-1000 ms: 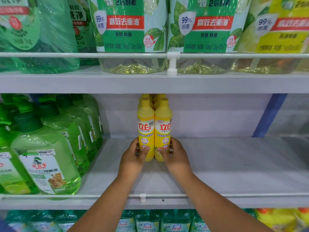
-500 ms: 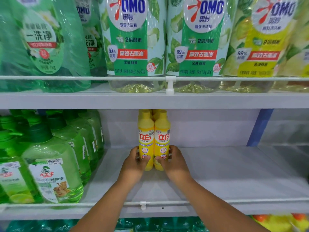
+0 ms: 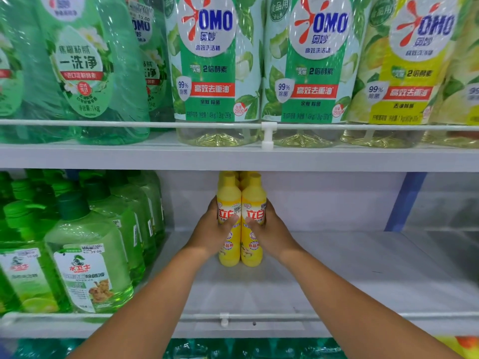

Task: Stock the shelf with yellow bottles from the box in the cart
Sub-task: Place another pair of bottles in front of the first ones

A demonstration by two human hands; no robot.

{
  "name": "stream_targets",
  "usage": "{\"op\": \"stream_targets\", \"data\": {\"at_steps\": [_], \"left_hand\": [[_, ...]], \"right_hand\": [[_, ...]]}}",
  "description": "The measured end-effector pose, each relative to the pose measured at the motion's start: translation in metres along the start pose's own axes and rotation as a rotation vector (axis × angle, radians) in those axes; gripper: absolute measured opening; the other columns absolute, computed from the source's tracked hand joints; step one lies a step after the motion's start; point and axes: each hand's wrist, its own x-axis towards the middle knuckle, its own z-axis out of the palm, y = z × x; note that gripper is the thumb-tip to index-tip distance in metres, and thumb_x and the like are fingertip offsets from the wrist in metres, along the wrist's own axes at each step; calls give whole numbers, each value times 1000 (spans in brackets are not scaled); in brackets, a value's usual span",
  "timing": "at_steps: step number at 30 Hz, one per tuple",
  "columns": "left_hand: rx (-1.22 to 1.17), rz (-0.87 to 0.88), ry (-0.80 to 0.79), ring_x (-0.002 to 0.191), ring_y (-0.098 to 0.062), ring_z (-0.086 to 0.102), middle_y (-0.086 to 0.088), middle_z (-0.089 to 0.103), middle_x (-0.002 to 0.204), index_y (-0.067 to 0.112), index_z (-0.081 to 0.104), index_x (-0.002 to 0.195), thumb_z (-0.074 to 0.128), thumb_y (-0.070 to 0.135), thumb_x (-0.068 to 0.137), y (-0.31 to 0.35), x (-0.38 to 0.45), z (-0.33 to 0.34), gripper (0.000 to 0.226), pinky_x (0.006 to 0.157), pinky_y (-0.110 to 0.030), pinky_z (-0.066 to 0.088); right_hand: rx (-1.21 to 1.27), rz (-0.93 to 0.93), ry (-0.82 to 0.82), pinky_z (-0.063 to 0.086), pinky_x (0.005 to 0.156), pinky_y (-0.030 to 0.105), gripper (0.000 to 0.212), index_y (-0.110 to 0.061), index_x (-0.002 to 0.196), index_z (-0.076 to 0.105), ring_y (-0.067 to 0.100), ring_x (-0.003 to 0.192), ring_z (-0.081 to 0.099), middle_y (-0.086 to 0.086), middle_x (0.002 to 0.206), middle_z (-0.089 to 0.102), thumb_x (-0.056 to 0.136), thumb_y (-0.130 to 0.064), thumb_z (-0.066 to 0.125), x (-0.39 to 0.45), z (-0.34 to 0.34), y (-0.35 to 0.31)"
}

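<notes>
Yellow plastic detergent bottles (image 3: 241,229), white metal shelf (image 3: 337,268)
Standing upright, touching; left hand (image 3: 210,233) and right hand (image 3: 272,233) fingers clamped round front pair.

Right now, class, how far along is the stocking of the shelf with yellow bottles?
Done: two yellow bottles already stand at the back of the middle shelf. In hand: the left hand and right hand each grip a front yellow bottle, side by side and upright. Left: the shelf to the right of them is bare. The cart and box are out of view.
</notes>
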Motion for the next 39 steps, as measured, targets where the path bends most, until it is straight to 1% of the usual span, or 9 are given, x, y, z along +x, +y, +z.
{"op": "stream_targets", "data": {"at_steps": [4, 8, 13, 21, 24, 26, 31, 35, 39], "left_hand": [[-9, -30, 16, 115, -16, 62, 8, 61, 131, 25, 40, 144, 65, 33, 94, 2, -1, 2, 57, 90, -28, 49], [-17, -35, 14, 111, -3, 62, 18, 61, 125, 35, 43, 138, 72, 32, 90, 1, -5, 0, 57, 90, -25, 50], [-28, -156, 32, 113, -12, 65, 17, 65, 124, 44, 48, 131, 69, 62, 67, -18, -14, 6, 70, 97, -44, 54], [82, -201, -57, 112, -16, 65, 14, 64, 128, 45, 47, 131, 64, 61, 73, -28, -28, 1, 62, 96, -44, 53], [204, -162, -84, 111, -16, 61, 15, 57, 124, 34, 45, 138, 61, 44, 93, -23, -51, 2, 48, 91, -29, 47], [293, -144, -102, 112, -22, 60, 6, 59, 128, 31, 41, 141, 58, 37, 96, -31, -62, 5, 49, 89, -29, 45], [567, -101, -210, 121, -28, 54, -6, 55, 137, 25, 44, 143, 52, 47, 95, -35, -92, 14, 53, 99, -37, 48], [705, -48, -200, 140, -30, 35, -7, 37, 156, 28, 36, 152, 45, 53, 98, -15, -125, 28, 60, 114, -40, 35], [786, -55, -163, 150, -28, 19, -9, 21, 164, 29, 29, 155, 39, 55, 100, 15, -165, 50, 63, 121, -40, 21]], "right_hand": [[-22, 42, 14, 50, 96, 31, 49, -30, 143, 39, 14, 116, 61, -10, 129, 59, 98, -28, 61, 0, 2, -3], [-21, 26, 23, 52, 96, 29, 50, -35, 139, 41, 8, 116, 62, -13, 130, 60, 96, -29, 65, -4, 1, 1], [-65, 119, 64, 51, 98, 35, 52, -38, 139, 42, 12, 114, 63, -14, 126, 63, 93, -33, 66, -14, 8, 6], [-203, 312, 52, 43, 103, 31, 75, -19, 156, 24, 24, 136, 49, 2, 152, 47, 95, -40, 62, -38, 11, -11], [-288, 341, 40, 37, 100, 25, 71, -18, 156, 27, 25, 139, 45, 5, 156, 42, 98, -42, 59, -69, 12, -14], [-406, 333, -6, 38, 102, 26, 65, -14, 154, 30, 26, 138, 45, 8, 155, 43, 100, -39, 56, -87, 12, -16], [-629, 282, -98, 36, 109, 32, 61, -14, 150, 38, 24, 140, 41, 9, 153, 44, 101, -46, 49, -121, 7, -8], [-757, 229, -149, 20, 122, 33, 69, -15, 158, 27, 23, 152, 21, 8, 165, 24, 101, -53, 42, -151, -11, 7], [-828, 133, -143, 17, 124, 37, 68, -14, 156, 29, 26, 153, 19, 11, 165, 23, 102, -53, 41, -185, -42, 16]]}}
